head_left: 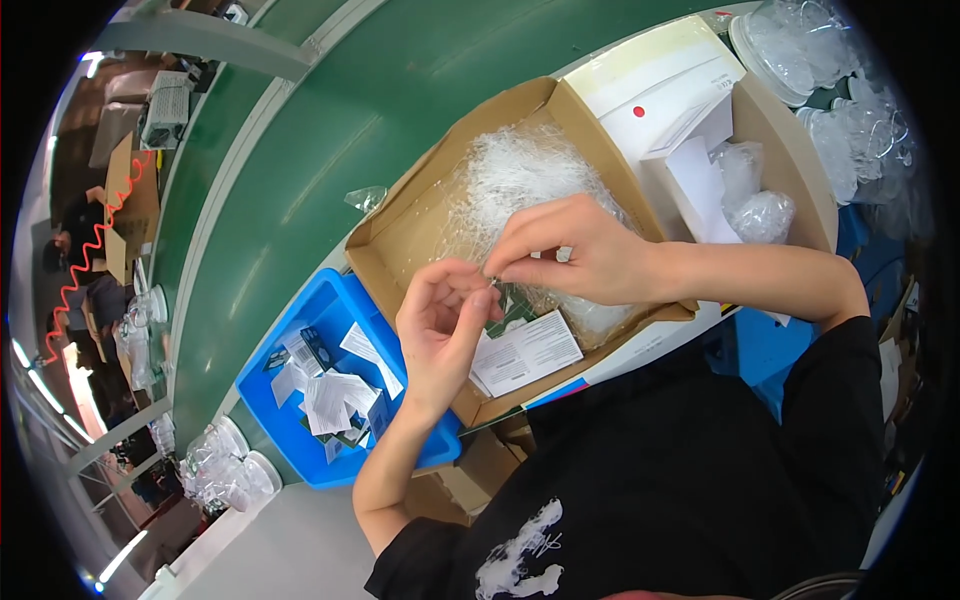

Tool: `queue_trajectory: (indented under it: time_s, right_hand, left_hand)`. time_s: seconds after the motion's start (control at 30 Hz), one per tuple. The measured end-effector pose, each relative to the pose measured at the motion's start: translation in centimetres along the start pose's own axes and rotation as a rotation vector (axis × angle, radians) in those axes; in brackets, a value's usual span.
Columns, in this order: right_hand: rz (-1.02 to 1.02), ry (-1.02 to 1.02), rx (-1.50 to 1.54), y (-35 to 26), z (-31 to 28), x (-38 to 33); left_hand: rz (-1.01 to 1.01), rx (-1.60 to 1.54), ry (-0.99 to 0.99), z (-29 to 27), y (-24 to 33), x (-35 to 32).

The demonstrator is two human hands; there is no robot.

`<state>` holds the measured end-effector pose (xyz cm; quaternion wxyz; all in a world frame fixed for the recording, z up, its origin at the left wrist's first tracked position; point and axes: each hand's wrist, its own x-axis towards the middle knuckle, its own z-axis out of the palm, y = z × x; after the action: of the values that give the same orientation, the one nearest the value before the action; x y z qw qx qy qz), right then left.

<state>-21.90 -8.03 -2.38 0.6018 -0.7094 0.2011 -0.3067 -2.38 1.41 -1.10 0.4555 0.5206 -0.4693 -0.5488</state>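
Observation:
My left hand (440, 315) and my right hand (585, 252) meet above a shallow cardboard box (398, 222). The right thumb and forefinger pinch a tiny thing at the left fingertips, too small to name. My left hand is closed, fingers curled and thumb beside them. Under the hands lies a tangled pile of thin clear plastic strands (530, 165). A folded printed leaflet (528, 353) rests at the box's near side. Part of a green piece shows between it and the hands.
A blue plastic bin (270, 440) with folded papers and small dark packets stands left of the box. At right, another open carton (810, 200) holds white paper and clear plastic bags (762, 215). Spools of clear material (775, 60) sit at the far right. Green table (330, 130) lies behind.

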Motion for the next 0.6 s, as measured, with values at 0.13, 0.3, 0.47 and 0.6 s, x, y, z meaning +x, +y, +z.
queue_trajectory:
  time_s: [0.13, 0.3, 0.47, 0.6]
  right_hand:
    - [-0.046, -0.004, 0.026, 0.69, 0.41, -0.07]
    - [0.016, -0.066, 0.055, 0.73, 0.43, -0.09]
    - [0.051, -0.09, 0.101, 0.42, 0.26, -0.05]
    - [0.047, -0.107, 0.112, 0.54, 0.22, -0.09]
  left_hand:
    - [-0.003, 0.012, 0.004, 0.07, 0.18, 0.03]
    - [-0.011, -0.021, -0.014, -0.11, 0.02, -0.01]
    - [-0.013, -0.003, -0.01, -0.14, -0.03, 0.02]
    - [-0.018, 0.026, -0.014, -0.12, 0.29, -0.02]
